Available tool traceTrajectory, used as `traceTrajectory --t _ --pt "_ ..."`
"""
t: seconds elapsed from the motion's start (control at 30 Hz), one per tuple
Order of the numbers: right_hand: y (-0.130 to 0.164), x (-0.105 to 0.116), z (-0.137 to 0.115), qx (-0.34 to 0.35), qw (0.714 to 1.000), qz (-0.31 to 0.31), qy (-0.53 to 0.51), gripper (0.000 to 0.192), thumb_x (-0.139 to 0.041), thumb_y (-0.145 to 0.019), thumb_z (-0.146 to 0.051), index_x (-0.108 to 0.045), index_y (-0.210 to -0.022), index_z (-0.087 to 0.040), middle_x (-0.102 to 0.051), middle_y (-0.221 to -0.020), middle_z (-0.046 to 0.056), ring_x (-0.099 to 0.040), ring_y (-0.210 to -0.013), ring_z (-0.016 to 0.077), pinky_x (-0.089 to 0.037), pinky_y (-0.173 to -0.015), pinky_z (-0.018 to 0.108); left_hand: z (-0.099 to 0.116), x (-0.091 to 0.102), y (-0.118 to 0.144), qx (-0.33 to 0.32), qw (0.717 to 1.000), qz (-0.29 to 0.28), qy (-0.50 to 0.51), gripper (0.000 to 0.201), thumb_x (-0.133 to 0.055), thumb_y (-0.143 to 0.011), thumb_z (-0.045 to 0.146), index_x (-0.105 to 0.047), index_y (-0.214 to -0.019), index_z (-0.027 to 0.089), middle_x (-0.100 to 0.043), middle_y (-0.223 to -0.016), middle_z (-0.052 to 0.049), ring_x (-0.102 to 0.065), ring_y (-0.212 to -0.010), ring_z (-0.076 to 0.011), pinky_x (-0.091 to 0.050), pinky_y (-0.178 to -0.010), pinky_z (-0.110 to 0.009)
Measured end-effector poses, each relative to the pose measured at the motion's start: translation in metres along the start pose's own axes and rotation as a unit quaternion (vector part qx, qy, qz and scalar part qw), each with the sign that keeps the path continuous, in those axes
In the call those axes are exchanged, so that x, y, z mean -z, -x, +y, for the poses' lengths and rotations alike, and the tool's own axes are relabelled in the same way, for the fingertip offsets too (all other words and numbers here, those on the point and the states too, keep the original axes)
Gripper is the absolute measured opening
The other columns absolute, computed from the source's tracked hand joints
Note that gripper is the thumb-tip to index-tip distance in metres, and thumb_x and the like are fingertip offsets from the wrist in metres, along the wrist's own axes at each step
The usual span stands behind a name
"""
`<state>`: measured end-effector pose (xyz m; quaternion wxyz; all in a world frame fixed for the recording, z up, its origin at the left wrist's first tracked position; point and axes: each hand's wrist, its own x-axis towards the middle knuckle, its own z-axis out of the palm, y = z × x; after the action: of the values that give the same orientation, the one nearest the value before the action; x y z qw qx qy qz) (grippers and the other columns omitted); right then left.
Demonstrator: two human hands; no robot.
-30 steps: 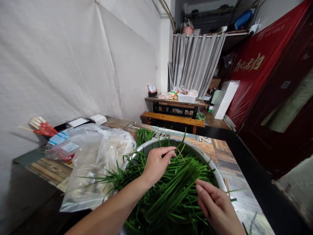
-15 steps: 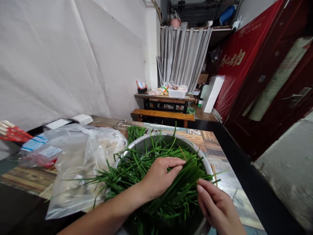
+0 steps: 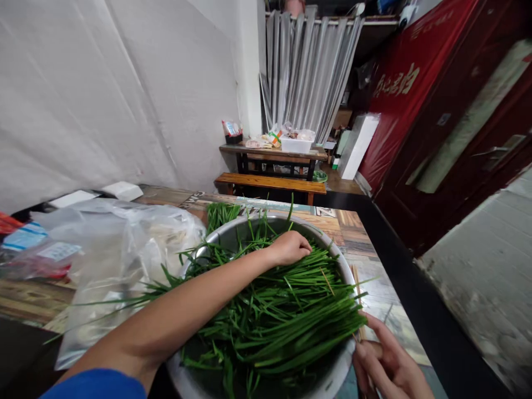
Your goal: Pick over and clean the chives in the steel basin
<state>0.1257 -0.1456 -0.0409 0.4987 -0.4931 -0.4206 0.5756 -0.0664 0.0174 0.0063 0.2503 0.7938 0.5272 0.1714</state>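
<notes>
Reaching across a wide, round stainless-steel basin (image 3: 233, 235) heaped with long flat green chive leaves (image 3: 282, 316), the person's left hand (image 3: 290, 247) is resting, fingers curled loosely downward, on the leaves at the basin's far side; whether it is pinching any leaves is hidden beneath the palm. The right hand (image 3: 388, 366) is hovering at the basin's near right rim, fingers bent around what appear to be thin pale bamboo skewers (image 3: 358, 293) lying along the table's right edge, though the grip itself is cut off by the frame. One slim skewer (image 3: 327, 281) is lying loose on top of the greens. The basin is sitting near the right edge of the patterned wooden table (image 3: 353, 233), with a crumpled clear plastic bag (image 3: 124, 249) just beside it on the left. Judging by the full heap, many leaves lying parallel and many others in a tangle, the sorting appears to be only partly done: no finished bundle is showing, and most of the greens are waiting in the basin.
</notes>
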Motion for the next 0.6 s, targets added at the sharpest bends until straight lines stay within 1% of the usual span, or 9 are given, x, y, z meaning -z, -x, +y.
traceTrajectory --t 0.07,0.1,0.2,0.27,0.37,0.4,0.43,0.5,0.6 --pt "-0.001 0.005 0.000 -0.003 1.000 -0.017 -0.007 0.054 -0.065 -0.071 -0.049 -0.044 -0.112 -0.019 -0.049 -0.044 -0.006 -0.035 -0.029 0.0057 -0.024 -0.030 0.015 0.001 -0.007 -0.007 0.003 1.000 -0.030 -0.001 0.024 -0.058 -0.071 0.028 -0.072 -0.086 0.018 -0.071 -0.084 -0.003 -0.062 -0.075 -0.0150 -0.042 -0.066 -0.020" --pt "-0.001 0.008 0.000 -0.001 1.000 -0.026 -0.010 0.048 -0.065 -0.072 -0.048 -0.046 -0.106 -0.021 -0.051 -0.047 -0.005 -0.035 -0.030 0.0049 -0.025 -0.031 0.015 0.002 -0.011 -0.008 0.005 0.999 -0.033 -0.006 0.025 -0.059 -0.069 0.031 -0.071 -0.086 0.017 -0.070 -0.083 -0.003 -0.061 -0.074 -0.0148 -0.042 -0.065 -0.020" --pt "-0.001 0.015 -0.002 -0.010 0.999 -0.044 -0.023 0.039 -0.066 -0.071 -0.048 -0.049 -0.093 -0.021 -0.055 -0.054 -0.003 -0.033 -0.031 0.0016 -0.024 -0.032 0.013 0.003 -0.019 -0.008 0.016 1.000 -0.019 -0.004 0.026 -0.062 -0.067 0.032 -0.071 -0.086 0.017 -0.070 -0.081 -0.003 -0.061 -0.072 -0.0149 -0.042 -0.063 -0.020" --pt "0.000 0.017 -0.006 -0.031 0.998 -0.048 -0.019 0.041 -0.067 -0.070 -0.047 -0.049 -0.096 -0.022 -0.054 -0.053 -0.004 -0.028 -0.030 -0.0003 -0.020 -0.031 0.012 0.003 -0.022 -0.008 0.021 0.999 -0.018 0.024 0.025 -0.060 -0.068 0.030 -0.071 -0.086 0.016 -0.070 -0.081 -0.003 -0.061 -0.072 -0.0146 -0.042 -0.062 -0.020" --pt "-0.001 0.019 -0.013 -0.052 0.997 -0.060 0.018 0.054 -0.062 -0.075 -0.047 -0.043 -0.118 -0.021 -0.044 -0.040 -0.009 -0.023 -0.027 0.0011 -0.015 -0.029 0.012 0.003 -0.024 -0.007 0.014 0.998 -0.029 0.053 0.025 -0.059 -0.070 0.030 -0.071 -0.086 0.015 -0.070 -0.080 -0.004 -0.061 -0.071 -0.0146 -0.043 -0.063 -0.021" --pt "-0.002 0.019 -0.015 -0.050 0.996 -0.068 0.034 0.056 -0.060 -0.076 -0.048 -0.042 -0.121 -0.018 -0.041 -0.038 -0.010 -0.023 -0.027 0.0020 -0.016 -0.028 0.013 0.003 -0.023 -0.007 0.012 0.998 -0.022 0.052 0.025 -0.058 -0.071 0.029 -0.071 -0.087 0.015 -0.070 -0.081 -0.004 -0.061 -0.072 -0.0147 -0.043 -0.064 -0.021" --pt "-0.002 0.019 -0.016 -0.044 0.995 -0.075 0.048 0.055 -0.058 -0.077 -0.048 -0.044 -0.121 -0.016 -0.040 -0.037 -0.010 -0.024 -0.027 0.0027 -0.017 -0.028 0.013 0.003 -0.022 -0.006 0.014 0.999 -0.009 0.044 0.025 -0.058 -0.071 0.027 -0.070 -0.090 0.015 -0.070 -0.084 -0.004 -0.061 -0.074 -0.0149 -0.043 -0.066 -0.021" --pt "-0.002 0.019 -0.016 -0.023 0.995 -0.078 0.066 0.048 -0.057 -0.078 -0.048 -0.051 -0.111 -0.013 -0.042 -0.039 -0.008 -0.028 -0.028 0.0035 -0.022 -0.028 0.015 0.004 -0.019 -0.006 0.026 1.000 0.009 0.010 0.027 -0.059 -0.070 0.025 -0.069 -0.094 0.015 -0.069 -0.088 -0.005 -0.061 -0.077 -0.0157 -0.043 -0.070 -0.022" --pt "-0.001 0.018 -0.013 0.010 0.996 -0.067 0.064 0.040 -0.057 -0.079 -0.046 -0.055 -0.102 -0.013 -0.048 -0.046 -0.005 -0.036 -0.030 0.0049 -0.028 -0.031 0.016 0.003 -0.014 -0.007 0.037 0.998 0.014 -0.046 0.026 -0.060 -0.070 0.027 -0.070 -0.092 0.016 -0.069 -0.088 -0.006 -0.061 -0.079 -0.0178 -0.043 -0.070 -0.024"
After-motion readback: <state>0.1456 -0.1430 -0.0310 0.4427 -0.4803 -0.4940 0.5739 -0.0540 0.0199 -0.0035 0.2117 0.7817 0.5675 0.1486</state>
